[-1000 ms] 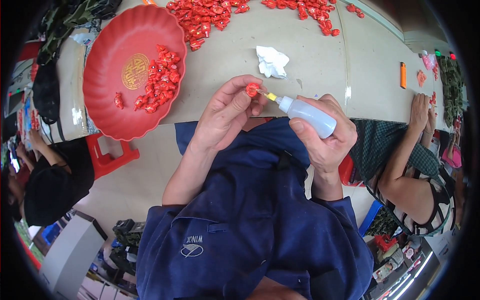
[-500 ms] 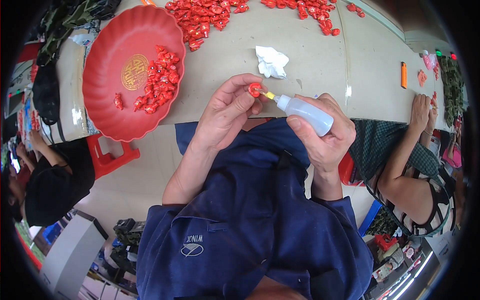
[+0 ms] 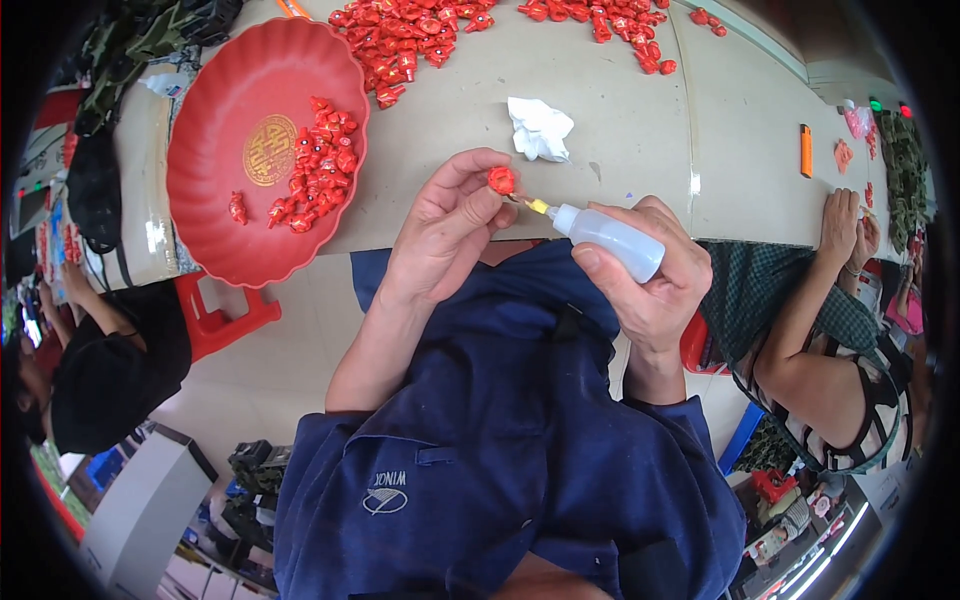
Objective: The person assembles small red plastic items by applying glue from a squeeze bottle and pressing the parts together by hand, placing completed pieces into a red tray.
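Note:
Between thumb and fingers, my left hand (image 3: 447,222) pinches a small red figurine (image 3: 502,180) above the table's near edge. My right hand (image 3: 655,262) is wrapped round a translucent squeeze bottle (image 3: 617,240), tilted so its yellow-collared nozzle (image 3: 538,206) points left at the figurine. The thin tip lies close beside the piece; whether they touch I cannot tell. A crumpled white tissue (image 3: 540,130) rests on the table just beyond my hands. To the left, a scalloped red tray (image 3: 215,120) holds a cluster of similar red figurines (image 3: 322,165).
A heap of red figurines (image 3: 405,45) and a second group (image 3: 630,35) lie along the far side. An orange lighter-like object (image 3: 806,150) is at the right, near a co-worker's hand (image 3: 840,222). A red stool (image 3: 225,315) stands under the tray's edge.
The red figurine has been turned in my left fingers, showing a rounder face. The nozzle tip has shifted slightly down and left relative to it.

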`<state>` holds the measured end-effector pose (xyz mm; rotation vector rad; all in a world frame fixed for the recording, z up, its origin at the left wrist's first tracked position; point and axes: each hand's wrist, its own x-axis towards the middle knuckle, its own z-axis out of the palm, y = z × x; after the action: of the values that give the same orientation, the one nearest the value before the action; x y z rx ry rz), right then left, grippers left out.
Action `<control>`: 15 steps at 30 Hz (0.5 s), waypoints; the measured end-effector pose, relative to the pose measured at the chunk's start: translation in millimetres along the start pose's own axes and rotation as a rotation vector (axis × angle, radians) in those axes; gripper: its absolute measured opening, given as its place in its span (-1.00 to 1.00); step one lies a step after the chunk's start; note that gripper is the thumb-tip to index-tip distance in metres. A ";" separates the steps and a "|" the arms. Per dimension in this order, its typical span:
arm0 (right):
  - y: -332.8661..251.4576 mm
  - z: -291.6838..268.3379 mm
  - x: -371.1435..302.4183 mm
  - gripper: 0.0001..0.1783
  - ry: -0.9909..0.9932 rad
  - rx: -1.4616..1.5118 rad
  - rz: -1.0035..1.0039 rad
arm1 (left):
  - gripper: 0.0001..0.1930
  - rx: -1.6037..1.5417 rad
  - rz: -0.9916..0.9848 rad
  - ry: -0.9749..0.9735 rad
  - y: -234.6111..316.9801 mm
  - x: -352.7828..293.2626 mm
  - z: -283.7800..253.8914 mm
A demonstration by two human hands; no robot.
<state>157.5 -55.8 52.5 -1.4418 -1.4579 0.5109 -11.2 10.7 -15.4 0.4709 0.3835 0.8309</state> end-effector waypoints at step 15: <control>4.4 -1.1 0.2 -0.66 0.012 -0.012 0.016 | -0.77 -0.029 0.012 0.028 -0.4 0.8 0.0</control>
<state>160.7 -55.1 49.4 -1.4651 -1.4433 0.5040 -10.5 11.0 -15.8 0.4356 0.3946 0.8539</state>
